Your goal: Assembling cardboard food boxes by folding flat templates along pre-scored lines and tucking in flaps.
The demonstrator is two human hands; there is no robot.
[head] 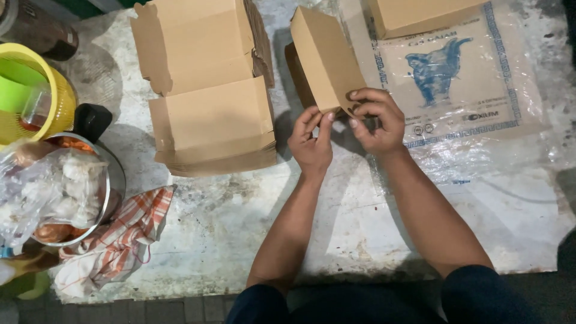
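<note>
A small brown cardboard box (324,57) stands tilted on the worn white table (240,222), its flap partly folded. My left hand (311,143) touches its near lower corner with the fingertips. My right hand (375,120) pinches the same corner from the right side. Both hands grip the box together at its near edge.
A stack of folded brown boxes (210,90) lies left of the hands. A clear plastic sheet with a blue animal print (456,78) lies right, under another box (420,15). At far left are a yellow basket (36,90), a metal bowl with bagged food (60,186) and a striped cloth (120,240).
</note>
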